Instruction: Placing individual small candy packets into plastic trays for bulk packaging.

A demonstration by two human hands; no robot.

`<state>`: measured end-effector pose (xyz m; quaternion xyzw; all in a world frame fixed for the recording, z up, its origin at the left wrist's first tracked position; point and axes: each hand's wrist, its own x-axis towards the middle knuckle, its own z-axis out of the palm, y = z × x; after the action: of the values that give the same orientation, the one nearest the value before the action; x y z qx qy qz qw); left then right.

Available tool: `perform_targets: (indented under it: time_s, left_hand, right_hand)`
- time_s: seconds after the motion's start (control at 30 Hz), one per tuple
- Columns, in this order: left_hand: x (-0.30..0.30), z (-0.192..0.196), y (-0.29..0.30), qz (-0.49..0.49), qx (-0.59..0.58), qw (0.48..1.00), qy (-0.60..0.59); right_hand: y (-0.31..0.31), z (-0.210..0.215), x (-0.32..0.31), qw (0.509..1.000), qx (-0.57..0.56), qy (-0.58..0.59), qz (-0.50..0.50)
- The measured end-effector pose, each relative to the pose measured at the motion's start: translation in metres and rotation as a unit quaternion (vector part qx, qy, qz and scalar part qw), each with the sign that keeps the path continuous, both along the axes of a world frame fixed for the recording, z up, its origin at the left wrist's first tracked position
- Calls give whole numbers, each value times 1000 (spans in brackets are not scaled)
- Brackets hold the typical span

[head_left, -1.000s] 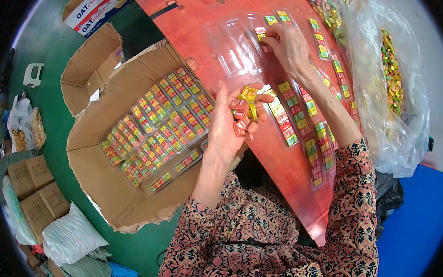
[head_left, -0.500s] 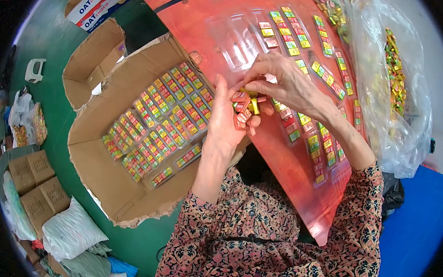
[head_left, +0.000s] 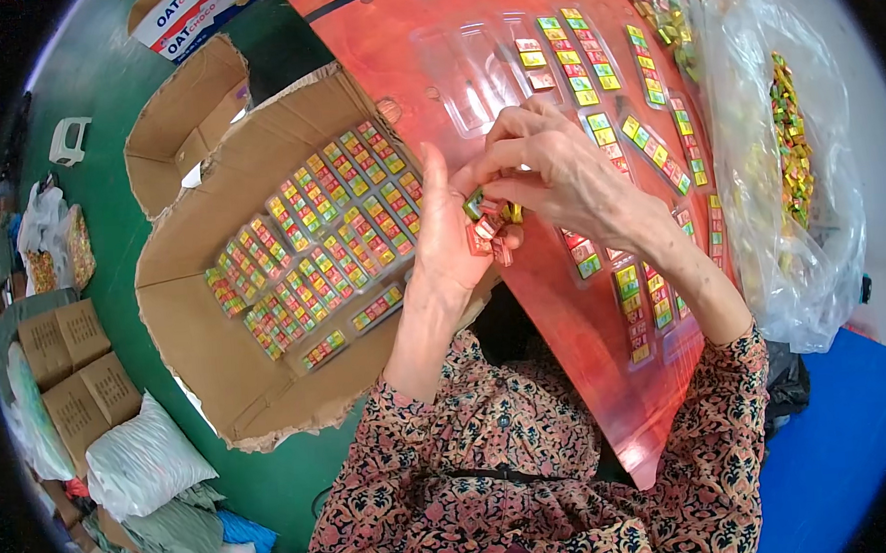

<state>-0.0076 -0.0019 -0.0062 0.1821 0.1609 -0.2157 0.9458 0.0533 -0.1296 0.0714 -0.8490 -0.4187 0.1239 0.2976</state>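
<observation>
Sorting a handful of small wrapped candies (head_left: pixel 488 226) at mid-frame.
Left hand (head_left: pixel 453 238) cups them, half open; right hand (head_left: pixel 548 171) pinches one. Judged next: seat it in the clear tray (head_left: pixel 497 68), upper centre of the red desk (head_left: pixel 575 310).

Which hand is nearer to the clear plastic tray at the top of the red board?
Right. The right hand sits just below the clear plastic tray on the red board; the left hand is lower, toward the cardboard box.
</observation>
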Motion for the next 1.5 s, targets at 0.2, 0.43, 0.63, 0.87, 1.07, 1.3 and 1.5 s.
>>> perform_targets:
  time_s: [0.2, 0.43, 0.63, 0.87, 1.07, 1.3, 1.5]
  left_hand:
    - [-2, 11, -4, 41, -47, 996, 68]
    - [-4, 5, -10, 95, -37, 995, 4]
    - [-4, 9, -10, 104, -26, 994, 11]
    - [-4, 15, -12, 103, 0, 994, 35]
    - [1, 6, -8, 113, -22, 990, 87]
    - [2, 2, -9, 102, -65, 991, 65]
    - [3, 14, -9, 103, -65, 987, 103]
  right_hand:
    - [20, 1, -22, 976, -95, -195, 22]
    - [35, 6, -43, 955, -176, -238, 9]
    - [38, 4, -40, 938, -207, -277, 10]
    - [28, 0, -34, 960, -105, -256, 32]
    - [24, -7, -29, 969, -92, -229, 15]
    - [16, 0, -26, 969, -85, -228, 46]
    - [18, 3, -20, 970, -101, -206, 84]
